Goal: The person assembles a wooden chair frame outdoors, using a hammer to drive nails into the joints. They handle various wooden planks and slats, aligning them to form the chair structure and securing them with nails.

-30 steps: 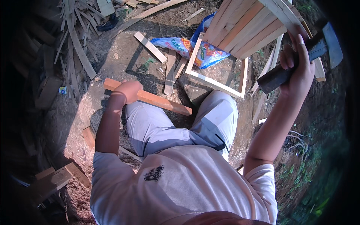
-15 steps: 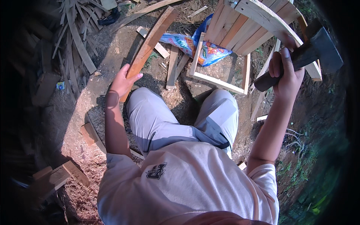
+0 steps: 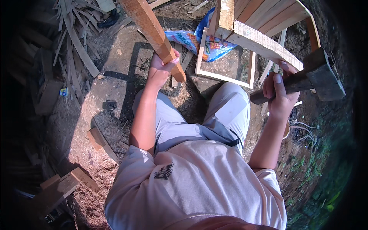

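Note:
My left hand (image 3: 163, 69) is closed round the lower part of a reddish-brown wooden bar (image 3: 149, 28), which slants up to the left past the top edge of view. My right hand (image 3: 283, 92) grips the dark handle of a hammer (image 3: 325, 78), its heavy metal head pointing right. The fingers of that hand also meet the end of a curved wooden rail (image 3: 268, 45). This rail belongs to a slatted wooden piece (image 3: 270, 15) that tilts up in front of me. A squared block (image 3: 225, 17) joins the rail at its left end.
Beneath the slatted piece a thin wooden frame (image 3: 224, 80) lies around part of a blue printed plastic bag (image 3: 214, 50). Scrap strips (image 3: 78, 38) are heaped at the far left. Wood offcuts (image 3: 67, 184) and shavings (image 3: 90, 199) lie near left, with grass (image 3: 306, 168) at the right.
My left hand has moved right with the wooden bar, now tilted the other way. The slatted piece has turned and shifted, showing its block end. My right hand has come slightly lower and left with the hammer.

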Demonstrator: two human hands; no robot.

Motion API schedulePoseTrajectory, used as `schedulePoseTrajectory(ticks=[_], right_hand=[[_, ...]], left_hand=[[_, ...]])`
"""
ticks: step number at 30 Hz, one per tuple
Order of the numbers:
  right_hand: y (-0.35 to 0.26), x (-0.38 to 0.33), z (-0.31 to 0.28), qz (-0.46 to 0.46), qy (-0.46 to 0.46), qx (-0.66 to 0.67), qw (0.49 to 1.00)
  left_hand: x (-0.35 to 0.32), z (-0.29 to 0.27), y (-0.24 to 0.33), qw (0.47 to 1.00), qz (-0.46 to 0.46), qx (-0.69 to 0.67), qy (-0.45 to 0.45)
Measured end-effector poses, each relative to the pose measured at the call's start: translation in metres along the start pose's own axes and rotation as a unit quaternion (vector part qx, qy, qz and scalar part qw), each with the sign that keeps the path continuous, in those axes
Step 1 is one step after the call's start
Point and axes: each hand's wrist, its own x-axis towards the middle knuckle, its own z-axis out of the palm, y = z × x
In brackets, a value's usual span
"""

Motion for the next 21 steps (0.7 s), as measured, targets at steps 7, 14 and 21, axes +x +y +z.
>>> schedulePoseTrajectory(ticks=[7,14,21], right_hand=[[0.003,0.007,-0.003,0.0,-0.024,0.064,0.998],[0.001,0.01,0.0,0.006,-0.032,0.031,0.999],[-0.01,0.013,0.011,0.023,0.008,-0.029,0.999]], left_hand=[[-0.004,0.07,-0.038,0.996,0.006,0.015,0.091],[-0.017,0.095,-0.083,0.964,0.108,0.171,0.174],[-0.021,0.114,-0.056,0.966,0.064,0.215,0.133]])
